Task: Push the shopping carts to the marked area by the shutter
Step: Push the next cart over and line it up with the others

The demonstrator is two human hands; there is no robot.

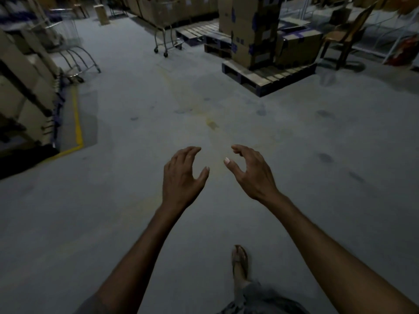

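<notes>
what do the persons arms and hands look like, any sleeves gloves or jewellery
Both are bare. The left hand and right hand wear no gloves, and no ring, watch or bracelet shows. The forearms are uncovered as far as the frame shows, with no sleeve clearly in view. The thumbnails are short and unpainted-looking. The dim light hides anything finer.

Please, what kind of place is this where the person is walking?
Most likely a warehouse or a shop's stockroom: taped cardboard boxes stand stacked on wooden pallets, shopping carts wait at the left, and a yellow line marks the concrete floor.
</notes>
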